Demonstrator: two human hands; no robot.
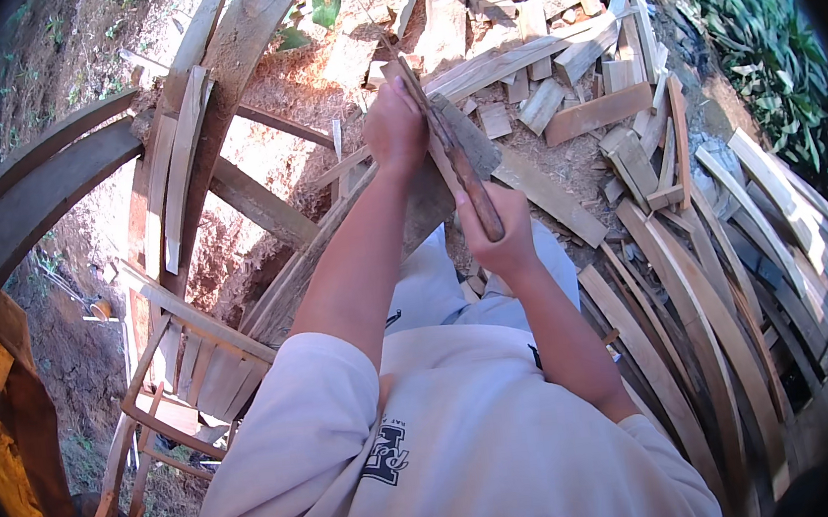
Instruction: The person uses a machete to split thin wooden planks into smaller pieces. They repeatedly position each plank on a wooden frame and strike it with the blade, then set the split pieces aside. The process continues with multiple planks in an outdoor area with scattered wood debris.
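A person in a pale shirt (451,434) works over bare reddish ground (276,172). The right hand (502,240) has its fingers closed around the near end of a long brown stick-like tool (459,159); the left hand (396,129) grips it farther up. The tool's long axis runs from near-right to far-left, tilted away from the body, lying against a grey wooden slab (444,156), possibly a blade at work. Curved wooden slats (700,331) fan out at right, a wooden frame (194,359) at left. Beyond, offcuts (599,111) litter the ground.
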